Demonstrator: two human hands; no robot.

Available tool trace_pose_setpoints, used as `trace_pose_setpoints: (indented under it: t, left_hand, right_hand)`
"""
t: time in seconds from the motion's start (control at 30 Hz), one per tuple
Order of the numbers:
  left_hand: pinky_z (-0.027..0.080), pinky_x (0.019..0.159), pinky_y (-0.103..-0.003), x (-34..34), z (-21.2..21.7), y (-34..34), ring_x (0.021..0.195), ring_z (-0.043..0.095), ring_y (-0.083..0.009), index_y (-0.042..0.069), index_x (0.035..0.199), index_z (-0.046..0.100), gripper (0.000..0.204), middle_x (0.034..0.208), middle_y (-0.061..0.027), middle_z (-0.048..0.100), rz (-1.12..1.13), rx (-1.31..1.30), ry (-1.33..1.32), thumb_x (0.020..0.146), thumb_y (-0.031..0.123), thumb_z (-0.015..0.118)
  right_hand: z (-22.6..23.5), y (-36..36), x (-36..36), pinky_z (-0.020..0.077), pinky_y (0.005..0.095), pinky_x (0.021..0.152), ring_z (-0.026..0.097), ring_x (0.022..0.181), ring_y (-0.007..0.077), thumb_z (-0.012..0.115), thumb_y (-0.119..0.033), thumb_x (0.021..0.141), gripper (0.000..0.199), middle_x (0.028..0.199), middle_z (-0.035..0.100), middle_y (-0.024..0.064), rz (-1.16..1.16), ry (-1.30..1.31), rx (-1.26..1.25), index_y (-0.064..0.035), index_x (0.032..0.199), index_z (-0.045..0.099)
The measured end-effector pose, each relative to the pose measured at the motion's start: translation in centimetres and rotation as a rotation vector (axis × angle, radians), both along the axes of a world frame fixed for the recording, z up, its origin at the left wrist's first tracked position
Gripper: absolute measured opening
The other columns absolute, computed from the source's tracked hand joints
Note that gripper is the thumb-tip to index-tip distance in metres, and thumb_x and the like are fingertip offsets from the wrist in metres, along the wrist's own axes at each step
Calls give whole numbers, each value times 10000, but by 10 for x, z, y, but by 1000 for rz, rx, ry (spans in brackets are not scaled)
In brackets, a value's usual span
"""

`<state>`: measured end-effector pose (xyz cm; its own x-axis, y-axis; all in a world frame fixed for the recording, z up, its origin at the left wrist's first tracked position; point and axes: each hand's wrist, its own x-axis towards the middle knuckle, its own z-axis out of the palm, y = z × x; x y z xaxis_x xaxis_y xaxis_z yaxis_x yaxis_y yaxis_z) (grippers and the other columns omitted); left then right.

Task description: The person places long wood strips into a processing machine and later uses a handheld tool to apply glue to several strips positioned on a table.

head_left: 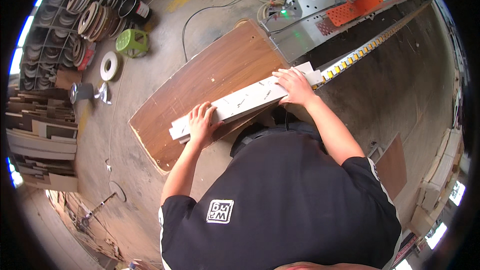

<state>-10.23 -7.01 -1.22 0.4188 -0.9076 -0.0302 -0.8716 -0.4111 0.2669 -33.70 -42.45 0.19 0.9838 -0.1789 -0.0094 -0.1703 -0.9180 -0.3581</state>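
Observation:
A short stack of long, narrow white boards [245,101] with small dark printed marks lies across the near side of a brown wood-grain table [232,55]. The strips are slightly staggered at both ends. My left hand [201,122] is closed round the stack near its left end, fingers over the top and thumb on the near side. Toward the right end, my right hand [296,86] grips it the same way, fingers across the upper face. How many strips make up the stack is hard to tell.
Right of the table runs a machine with a metal bed [310,32], an orange perforated guard [355,7] and a yellow-and-white roller track [352,57]. At left are a green stool [132,43], a tape roll [109,66], racks of edging coils [92,20] and stacked panels [42,142]. Cables cross the floor.

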Motion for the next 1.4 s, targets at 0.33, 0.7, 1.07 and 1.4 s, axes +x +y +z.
trace_pose_setpoints:
  t: [0.33,0.7,1.07,1.4]
  left_hand:
    - [375,1122,-461,45,-14,-30,1335,504,-315,80,1354,606,616,1423,-97,577,176,-37,114,843,355,813]
    - [517,949,-431,49,39,-193,1080,666,-313,78,1236,672,369,1148,-140,686,-13,-221,153,926,261,756]
    - [554,873,-402,61,37,-507,1001,717,-280,23,1281,647,562,1226,-159,695,229,-536,530,839,321,826]
    - [522,724,-349,85,60,-519,739,680,-233,35,918,688,317,822,-107,732,47,-497,229,912,334,795]
  right_hand:
    - [-13,-13,24,112,516,1307,273,1561,232,710,-713,801,990,1653,381,60,-14,-76,-124,-131,1557,443]
    - [-8,-37,-62,536,437,805,710,883,231,861,-422,773,525,943,723,28,-583,-386,149,-132,1170,676]
    - [-87,-55,-173,525,284,627,647,646,117,700,-322,1002,319,829,729,47,-988,-78,1205,-12,1077,681]
    - [-97,-77,-265,549,285,770,693,856,117,707,-309,997,316,1017,759,52,-1537,-417,742,-54,1182,687]
